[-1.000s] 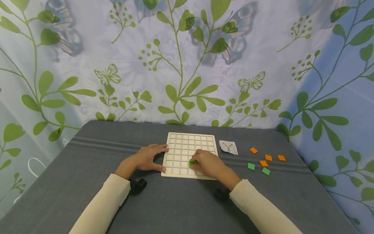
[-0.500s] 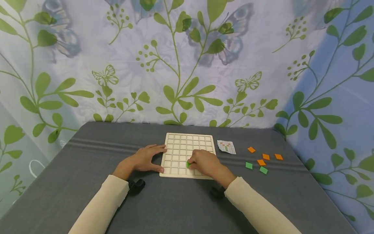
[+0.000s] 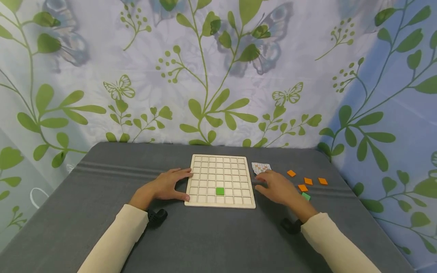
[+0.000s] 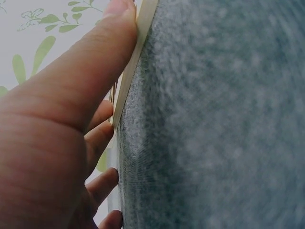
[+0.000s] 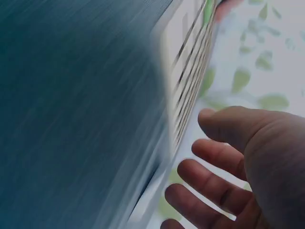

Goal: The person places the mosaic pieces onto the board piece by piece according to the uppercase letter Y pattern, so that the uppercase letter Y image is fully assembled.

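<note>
A pale wooden board (image 3: 205, 183) marked with a square grid lies on the grey table. One green square tile (image 3: 220, 191) sits in a cell toward its near side. My left hand (image 3: 166, 185) touches the board's left edge, thumb at the near corner and fingers spread further up. Off the board's right side is my right hand (image 3: 280, 188), fingers loosely spread and holding nothing. It overlaps a small printed grid card (image 3: 261, 166) in the head view. Another green tile (image 3: 305, 196) shows just behind this hand.
Several orange tiles (image 3: 308, 181) are scattered on the table (image 3: 211, 239) to the right of my right hand. A curtain (image 3: 146, 76) with leaves and butterflies hangs behind the table's far edge. Black wrist devices (image 3: 157, 218) sit under both wrists.
My right hand has let go of the green tile, which stays in its cell, and has moved right, off the board. It now covers part of the card. The left hand keeps its place.
</note>
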`<action>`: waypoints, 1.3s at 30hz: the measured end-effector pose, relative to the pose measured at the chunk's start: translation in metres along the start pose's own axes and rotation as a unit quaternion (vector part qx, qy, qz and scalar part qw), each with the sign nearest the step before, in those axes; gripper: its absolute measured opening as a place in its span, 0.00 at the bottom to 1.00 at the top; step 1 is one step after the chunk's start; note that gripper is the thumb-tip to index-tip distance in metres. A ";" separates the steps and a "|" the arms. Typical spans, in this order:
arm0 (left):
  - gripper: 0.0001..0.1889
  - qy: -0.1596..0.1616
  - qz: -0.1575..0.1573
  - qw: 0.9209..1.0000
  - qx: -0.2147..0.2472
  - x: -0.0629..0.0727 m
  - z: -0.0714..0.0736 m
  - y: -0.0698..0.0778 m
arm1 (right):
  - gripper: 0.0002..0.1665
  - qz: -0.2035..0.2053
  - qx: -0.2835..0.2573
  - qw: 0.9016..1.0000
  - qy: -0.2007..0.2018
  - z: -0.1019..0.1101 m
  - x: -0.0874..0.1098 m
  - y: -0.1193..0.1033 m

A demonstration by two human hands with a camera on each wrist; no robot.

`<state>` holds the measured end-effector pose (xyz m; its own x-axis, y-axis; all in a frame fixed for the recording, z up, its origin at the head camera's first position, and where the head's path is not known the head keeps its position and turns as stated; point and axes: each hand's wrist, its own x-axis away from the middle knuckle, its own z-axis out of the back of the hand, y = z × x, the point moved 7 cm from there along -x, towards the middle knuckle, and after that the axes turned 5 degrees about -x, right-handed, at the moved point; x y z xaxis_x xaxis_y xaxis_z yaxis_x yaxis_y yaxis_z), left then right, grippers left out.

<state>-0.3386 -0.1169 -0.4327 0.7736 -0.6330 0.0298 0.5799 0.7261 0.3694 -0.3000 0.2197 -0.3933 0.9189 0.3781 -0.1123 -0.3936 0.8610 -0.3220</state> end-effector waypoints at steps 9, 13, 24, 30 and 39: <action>0.47 -0.002 -0.001 1.000 -0.005 -0.001 0.002 0.000 | 0.13 -0.089 0.041 0.993 0.063 0.036 0.073 0.091; 0.47 -0.003 -0.001 1.000 -0.006 0.000 0.004 0.000 | 0.14 -0.102 0.023 0.994 0.039 0.037 0.091 0.109; 0.47 -0.007 0.000 1.000 -0.008 0.000 0.002 0.000 | 0.09 -0.077 0.033 0.996 0.023 0.031 0.090 0.111; 0.46 -0.003 -0.004 1.000 -0.011 -0.001 0.001 0.001 | 0.07 -0.066 0.021 0.997 0.021 0.030 0.083 0.110; 0.46 -0.005 -0.002 1.000 -0.001 0.001 -0.001 0.001 | 0.05 -0.007 -0.018 0.999 0.031 0.033 0.031 0.052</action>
<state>-0.3369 -0.1163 -0.4327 0.7682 -0.6391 0.0376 0.5843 0.7239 0.3668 -0.2926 0.2875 -0.3827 0.9247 0.3425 -0.1659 -0.3801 0.8531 -0.3575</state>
